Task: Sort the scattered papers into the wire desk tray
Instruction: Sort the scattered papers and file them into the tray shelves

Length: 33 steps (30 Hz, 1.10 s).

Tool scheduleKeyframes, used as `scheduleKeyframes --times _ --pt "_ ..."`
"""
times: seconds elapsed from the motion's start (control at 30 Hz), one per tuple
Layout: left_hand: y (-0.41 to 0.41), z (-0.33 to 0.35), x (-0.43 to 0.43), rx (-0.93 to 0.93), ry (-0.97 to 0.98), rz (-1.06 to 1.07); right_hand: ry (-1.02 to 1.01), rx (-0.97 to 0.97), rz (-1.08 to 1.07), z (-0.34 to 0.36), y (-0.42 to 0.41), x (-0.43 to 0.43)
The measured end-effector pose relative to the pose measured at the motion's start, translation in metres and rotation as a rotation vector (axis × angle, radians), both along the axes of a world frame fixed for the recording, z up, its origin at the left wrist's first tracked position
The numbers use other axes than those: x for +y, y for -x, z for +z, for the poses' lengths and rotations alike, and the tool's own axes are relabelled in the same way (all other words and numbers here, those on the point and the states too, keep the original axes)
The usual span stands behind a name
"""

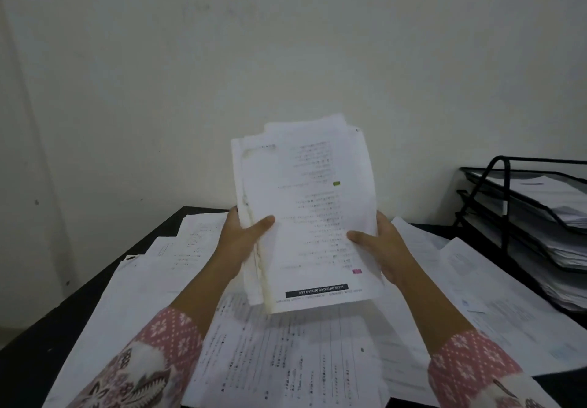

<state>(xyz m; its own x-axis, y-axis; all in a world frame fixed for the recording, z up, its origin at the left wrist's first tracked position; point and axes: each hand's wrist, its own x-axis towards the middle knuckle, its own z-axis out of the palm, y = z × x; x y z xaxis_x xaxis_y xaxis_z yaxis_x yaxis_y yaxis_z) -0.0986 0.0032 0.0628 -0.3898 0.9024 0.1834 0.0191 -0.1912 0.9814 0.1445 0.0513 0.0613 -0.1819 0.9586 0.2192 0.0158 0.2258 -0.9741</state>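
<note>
A thick stack of printed papers (305, 210) stands upright in the air above the desk, its text upside down to me. My left hand (236, 245) grips its left edge, thumb across the front sheet. My right hand (386, 248) grips the right edge the same way. Many loose printed sheets (286, 360) lie scattered flat on the black desk (28, 353) below. The black wire desk tray (508, 213) stands at the right, its tiers stacked one above another, each holding piles of paper.
A plain pale wall rises directly behind the desk. More sheets (495, 299) spread to the right, reaching the foot of the tray. The desk's left edge runs diagonally at the lower left, with pale floor beyond it.
</note>
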Motion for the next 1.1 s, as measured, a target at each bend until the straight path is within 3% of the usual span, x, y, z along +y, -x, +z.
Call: scheduleKeyframes --times 0.2,0.8,1.1 --pt "-0.04 0.022 0.004 0.017 -0.311 0.002 -0.194 0.018 -0.101 0.024 -0.032 -0.006" --pt "-0.069 0.039 0.001 0.101 -0.462 0.129 -0.397 0.136 -0.331 0.052 -0.045 -0.013" --pt "-0.072 0.051 -0.001 0.137 -0.478 0.115 -0.466 0.044 -0.307 0.067 -0.045 -0.025"
